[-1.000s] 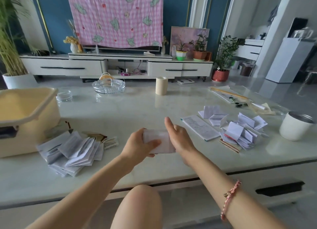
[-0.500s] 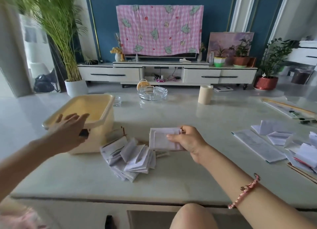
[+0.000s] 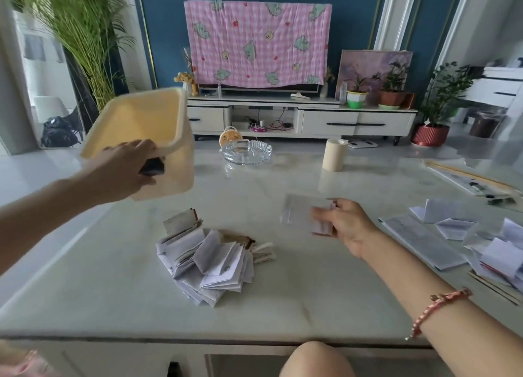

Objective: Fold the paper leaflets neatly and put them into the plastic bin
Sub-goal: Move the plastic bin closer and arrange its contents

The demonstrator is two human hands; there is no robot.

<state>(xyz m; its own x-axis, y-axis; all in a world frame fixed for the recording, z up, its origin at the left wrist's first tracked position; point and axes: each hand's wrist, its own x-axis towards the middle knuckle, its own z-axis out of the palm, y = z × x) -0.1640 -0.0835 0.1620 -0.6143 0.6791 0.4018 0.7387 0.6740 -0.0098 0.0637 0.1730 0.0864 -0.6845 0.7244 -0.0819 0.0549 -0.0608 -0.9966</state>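
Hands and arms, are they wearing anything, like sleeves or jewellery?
No sleeves show: both forearms are bare. By the right hand, the wrist wears a pinkish-red braided cord bracelet with small metal-looking beads. The left hand and its wrist show nothing worn. Blur hides whether there are any rings.

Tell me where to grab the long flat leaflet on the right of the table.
Probably the long edge facing the middle of the table, coming from that bare side. The unfolded leaflet lies flat, so slide under that edge and pinch. Its other side is crowded by folded leaflets. The right hand is nearest but holds the held leaflet.
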